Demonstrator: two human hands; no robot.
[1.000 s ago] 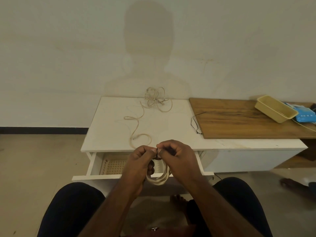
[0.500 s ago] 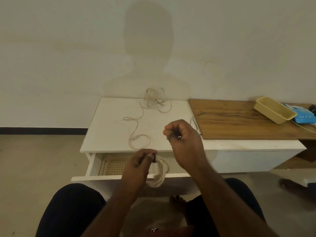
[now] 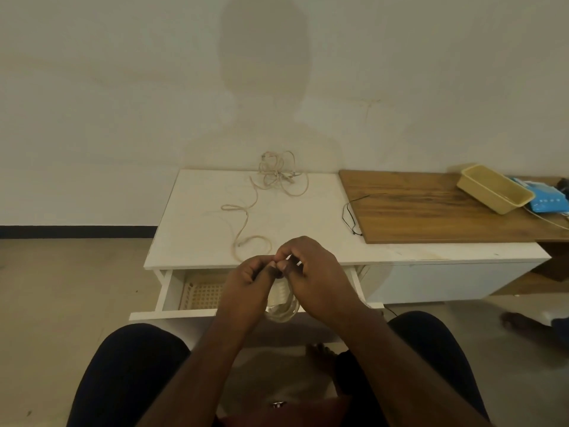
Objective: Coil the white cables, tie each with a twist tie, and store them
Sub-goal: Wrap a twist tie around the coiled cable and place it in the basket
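My left hand [image 3: 246,286] grips the top of a coiled white cable [image 3: 281,309], which hangs over the open drawer [image 3: 172,314]. My right hand [image 3: 317,278] is up against it, fingertips pinching at the top of the coil where the twist tie is; the tie itself is hidden by my fingers. A second white cable [image 3: 246,223] lies loose on the white table [image 3: 197,235], running from a tangled bundle [image 3: 277,171] at the back to a loop near the front edge.
A pale lattice basket [image 3: 201,295] sits in the drawer. A thin black tie wire [image 3: 349,215] lies by the wooden board [image 3: 431,208]. A yellow tray [image 3: 494,188] and a blue device [image 3: 549,203] rest far right. My knees flank the drawer front.
My right hand, which had lifted away over the table half a second ago, has come back down to meet my left hand at the top of the coil.
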